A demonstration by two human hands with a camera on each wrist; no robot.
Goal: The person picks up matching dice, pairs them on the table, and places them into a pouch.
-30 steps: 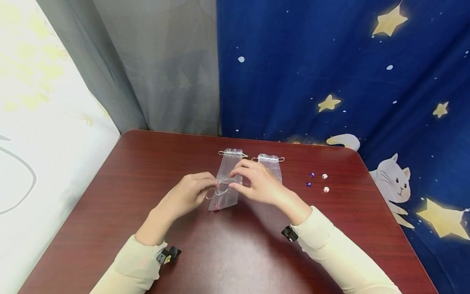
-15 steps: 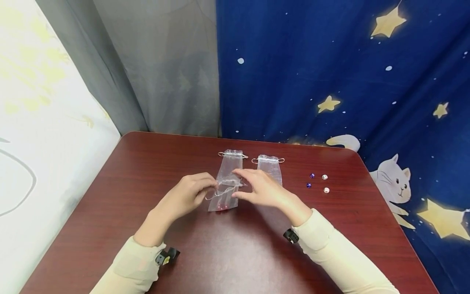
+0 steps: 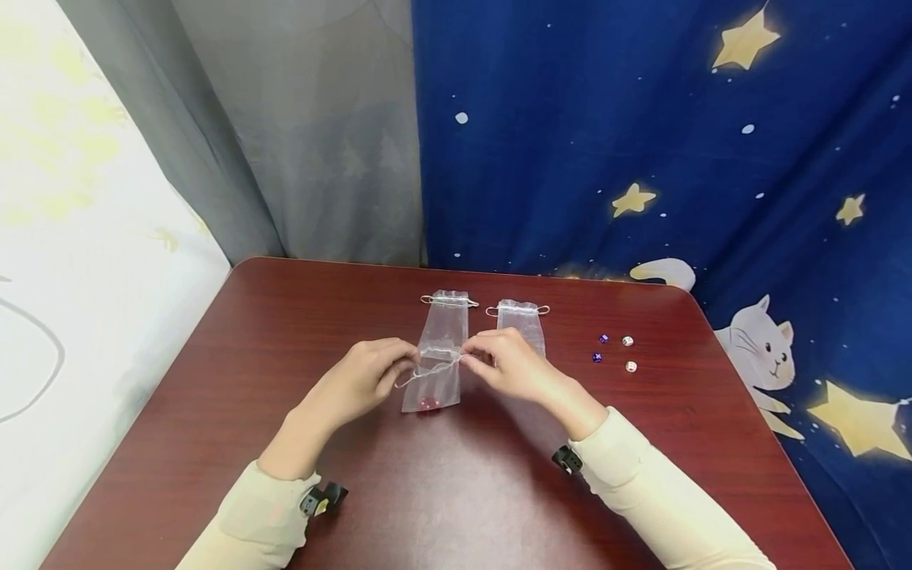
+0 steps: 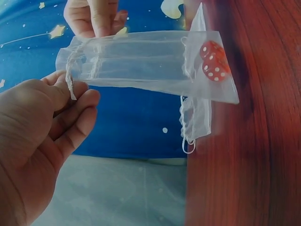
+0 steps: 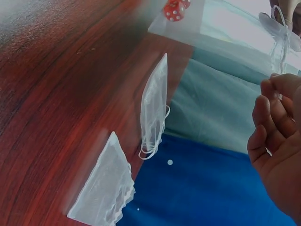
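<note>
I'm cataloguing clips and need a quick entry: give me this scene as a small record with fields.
Left hand: pinches one side of the held bag's mouth
Right hand: pinches the other side of that mouth
Held bag: sheer, whitish, with a drawstring
Contents: red dice at the closed end, at least two
Other bags: two, sheer, lying on the table
Loose dice: two blue dice and two white dice, right of the bags
Backdrop: blue curtain, grey curtain
</note>
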